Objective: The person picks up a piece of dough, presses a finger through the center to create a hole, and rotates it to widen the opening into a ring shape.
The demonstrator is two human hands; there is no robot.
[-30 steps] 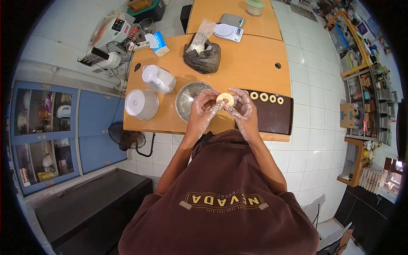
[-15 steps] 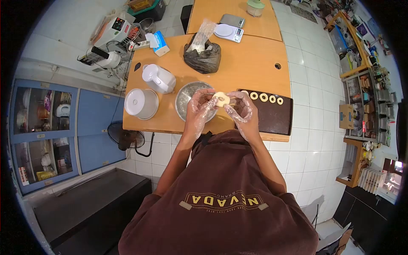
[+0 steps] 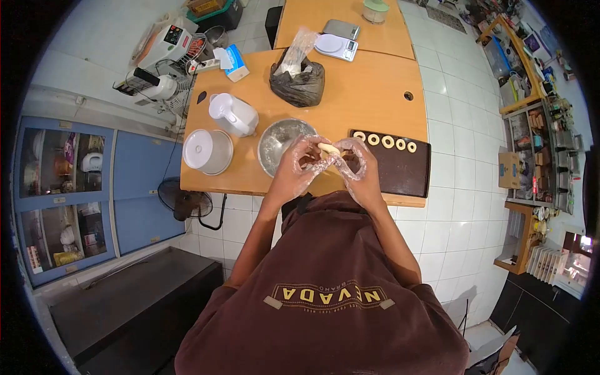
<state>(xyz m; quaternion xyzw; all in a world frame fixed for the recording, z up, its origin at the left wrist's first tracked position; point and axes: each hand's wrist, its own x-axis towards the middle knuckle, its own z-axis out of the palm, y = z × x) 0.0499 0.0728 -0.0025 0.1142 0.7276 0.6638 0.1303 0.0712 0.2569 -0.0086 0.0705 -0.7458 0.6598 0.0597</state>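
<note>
Between my two hands is a pale ring of doughnut dough [image 3: 329,149], tilted so its hole is hidden. My left hand [image 3: 302,164] pinches it from the left, and my right hand [image 3: 358,167] grips its right side. Both hands wear clear plastic gloves dusted with flour. Just behind my left hand stands a metal bowl [image 3: 269,145] with flour on its inside. To the right of my right hand lies a dark baking tray [image 3: 400,175], with a row of several dough rings [image 3: 387,142] along its far edge.
A white lidded tub [image 3: 206,152] and a white pitcher [image 3: 234,115] stand left of the bowl. Farther back are a black plastic bag [image 3: 299,86], a blue tissue box [image 3: 235,63] and a white kitchen scale [image 3: 337,47]. The table [image 3: 369,87] ends close to my body.
The dough ring has turned from facing me with its hole showing to a tilted, edge-on position. Both hands have shifted slightly, uncovering another ring at the tray's left end.
</note>
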